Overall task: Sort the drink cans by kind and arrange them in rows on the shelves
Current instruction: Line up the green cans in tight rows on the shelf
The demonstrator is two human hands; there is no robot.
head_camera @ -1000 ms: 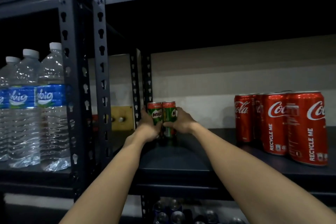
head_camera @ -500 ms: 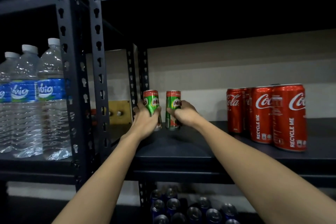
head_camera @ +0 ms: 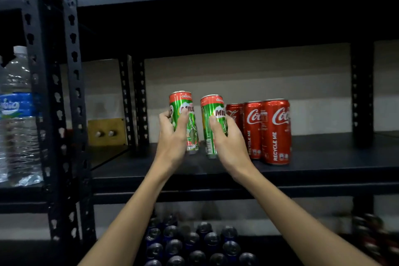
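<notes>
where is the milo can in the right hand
Head view, centre: the right hand holds that Milo can over the shelf, just left of the Coca-Cola cans.

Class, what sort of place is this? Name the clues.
Probably a storeroom: bare metal shelving, Coca-Cola cans in a row, blue cans massed below, bottled water beside.

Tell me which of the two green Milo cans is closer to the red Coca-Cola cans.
The Milo can in the right hand, the right Milo can; it stands next to the Coca-Cola cans, while the left Milo can is farther.
</notes>
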